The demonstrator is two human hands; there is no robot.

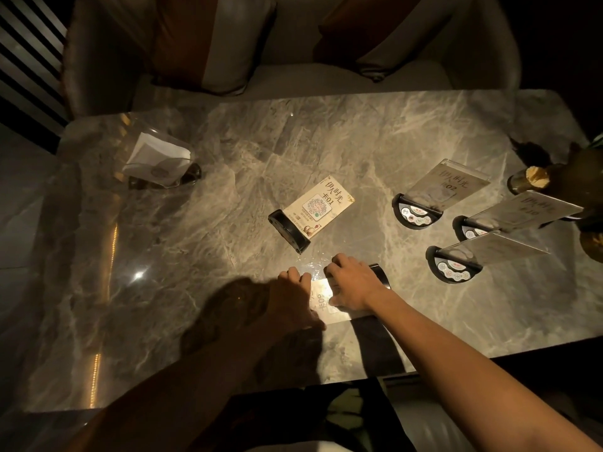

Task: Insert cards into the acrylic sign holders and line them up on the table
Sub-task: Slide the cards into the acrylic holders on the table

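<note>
Near the front edge of the marble table, a clear acrylic sign holder with a dark base lies flat. A pale card marked 09 sits partly in it. My left hand grips the card's left side. My right hand presses on the holder and card from the right. A second holder with a card marked 01 lies flat at mid-table. Three upright holders with cards stand at the right.
A clear napkin holder with white napkins stands at the far left. A bottle and dark decor crowd the right edge. A cushioned sofa runs behind the table. Bare marble lies at the left and far middle.
</note>
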